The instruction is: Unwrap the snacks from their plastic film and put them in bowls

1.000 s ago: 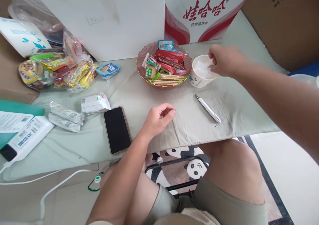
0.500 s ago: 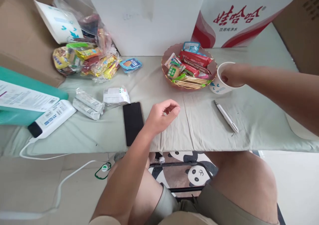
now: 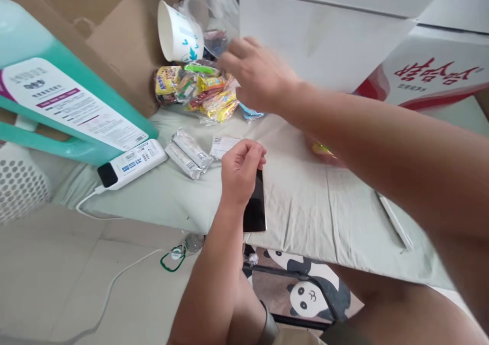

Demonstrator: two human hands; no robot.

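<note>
"What's at the far left?"

"A big green plastic jug with a white label [image 3: 76, 108], and just beside it a white rectangular device with a black end [image 3: 133, 162], both by the cloth-covered pale green desk's [image 3: 298, 202] left side."

"Next?"

"Two silver foil packets [image 3: 189, 154], side by side. Behind them, a white paper cup with blue leaf prints [image 3: 183, 34] tilts above a heap of colourful plastic-wrapped snacks [image 3: 208, 93]."

"And the left hand [image 3: 240, 174]?"

"Over the flat black phone [image 3: 255, 207], fingers curled in, thumb pressed against them."

"The right hand [image 3: 260, 72]?"

"Reaching across, at the heap's upper right, near the cup. Its fingers bend downward but blur; I can't tell whether they pinch anything."

"Further right?"

"A slim white pen [image 3: 395, 220] on the desk, partly behind the right forearm, and a red-and-white cardboard box [image 3: 439, 75] at the back."
</note>
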